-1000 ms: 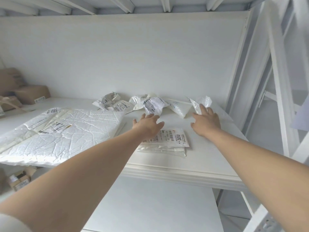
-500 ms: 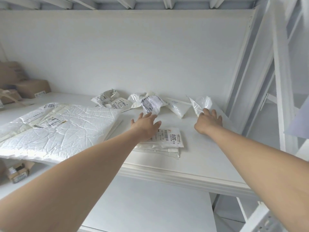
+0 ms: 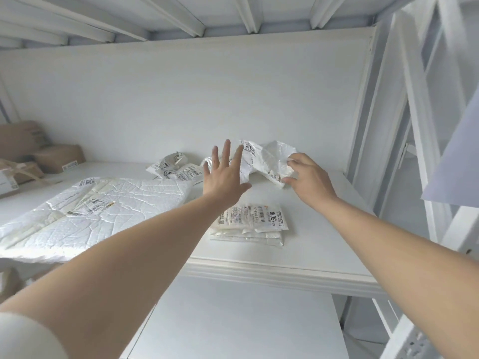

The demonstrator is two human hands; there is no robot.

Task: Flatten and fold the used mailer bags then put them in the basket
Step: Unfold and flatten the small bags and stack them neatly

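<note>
A crumpled white mailer bag point(image 3: 261, 158) with a printed label is lifted off the white shelf point(image 3: 311, 229) near the back wall. My right hand point(image 3: 308, 180) pinches its right edge with curled fingers. My left hand point(image 3: 224, 177) is raised with straight, spread fingers just in front of the bag's left side; whether it touches the bag is unclear. A small stack of flat folded mailers point(image 3: 248, 224) lies below my hands. More crumpled mailers point(image 3: 173, 169) lie at the back, left of my left hand. No basket is in view.
A large flattened white mailer point(image 3: 90, 208) covers the shelf's left part and overhangs its front edge. Brown cardboard boxes point(image 3: 39, 154) stand at the far left. A white upright frame point(image 3: 404, 141) borders the shelf on the right. A lower white surface point(image 3: 233, 320) lies beneath.
My right hand took hold of the crumpled mailer at the back right and lifted it toward the middle. My left hand rose off the shelf with fingers spread.
</note>
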